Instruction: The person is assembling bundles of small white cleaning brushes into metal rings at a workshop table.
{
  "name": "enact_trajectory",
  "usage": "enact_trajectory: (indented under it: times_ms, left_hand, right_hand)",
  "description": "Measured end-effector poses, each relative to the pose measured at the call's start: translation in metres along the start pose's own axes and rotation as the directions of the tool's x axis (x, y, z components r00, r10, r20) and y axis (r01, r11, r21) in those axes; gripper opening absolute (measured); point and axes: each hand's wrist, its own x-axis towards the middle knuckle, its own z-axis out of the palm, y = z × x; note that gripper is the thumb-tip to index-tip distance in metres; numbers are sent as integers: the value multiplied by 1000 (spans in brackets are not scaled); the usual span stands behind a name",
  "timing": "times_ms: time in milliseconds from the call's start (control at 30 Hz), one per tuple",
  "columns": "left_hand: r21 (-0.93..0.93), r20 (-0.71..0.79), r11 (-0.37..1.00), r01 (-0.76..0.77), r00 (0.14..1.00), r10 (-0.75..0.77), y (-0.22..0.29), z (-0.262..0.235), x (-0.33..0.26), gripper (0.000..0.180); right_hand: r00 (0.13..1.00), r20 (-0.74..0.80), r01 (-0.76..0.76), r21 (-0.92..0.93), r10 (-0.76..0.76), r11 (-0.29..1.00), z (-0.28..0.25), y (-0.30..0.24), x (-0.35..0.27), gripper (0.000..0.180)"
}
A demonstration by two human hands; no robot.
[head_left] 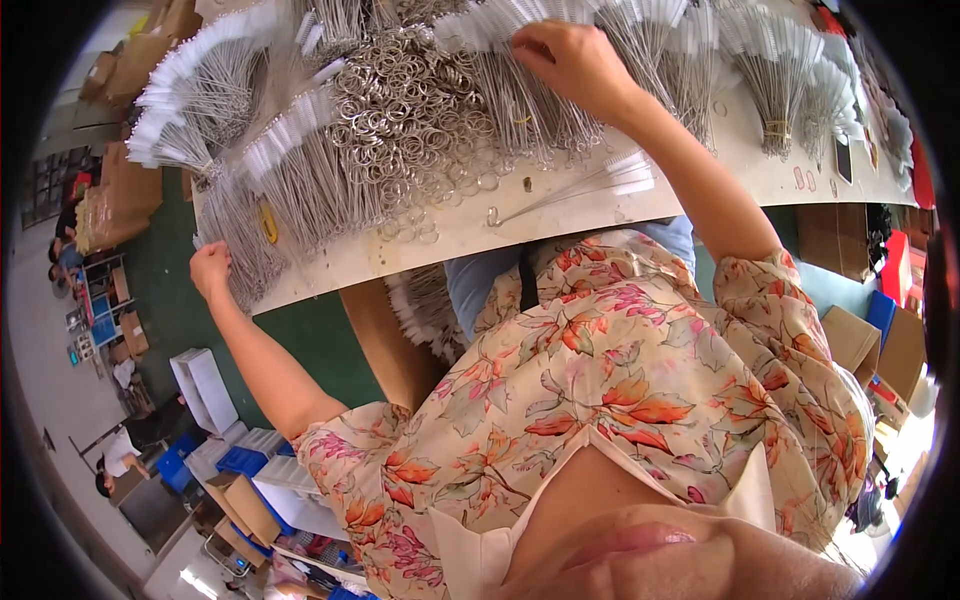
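Observation:
My left hand (210,268) is closed at the table's left edge, beside the wire stems of a bunch of small brushes (245,225); what it holds, if anything, is hidden. Farther in, my right hand (575,65) is curled over white-bristled wire brushes (500,95) at the back middle. Its fingertips are partly hidden, and I cannot make out what is in them. Between the hands lies a heap of metal rings (400,100). Nearer me, several loose wire brushes (590,187) lie together with their white heads to the right.
More brush bundles (780,75) stand along the table's (740,180) right side, near a phone (844,160). A yellow-handled tool (268,224) lies among the left stems. Below the table are more brushes (425,305) by a cardboard box (365,340). People work far left.

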Motion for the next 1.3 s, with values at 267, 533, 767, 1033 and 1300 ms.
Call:
enact_trajectory:
  times_ms: [267,533,767,1033,1300]
  left_hand:
    - [-509,-453,770,-384,880,140,112,-19,-87,16]
    - [-192,145,838,-510,830,539,169,68,-101,34]
    - [-451,144,774,-444,820,554,148,77,-102,17]
    - [-563,159,787,-253,901,403,152,21,-157,13]
    - [-800,-43,511,-314,880,472,179,11,-206,26]
  right_hand:
    - [928,105,-299,-364,358,882,-14,12,8,28]
    - [829,-295,-406,264,475,875,-59,-1,8,19]
    - [649,-378,-533,394,660,749,-139,75,-63,21]
    - [676,-335,-733,-213,657,646,-125,100,-78,26]
    - [628,-479,-617,174,613,768,-152,95,-61,23]
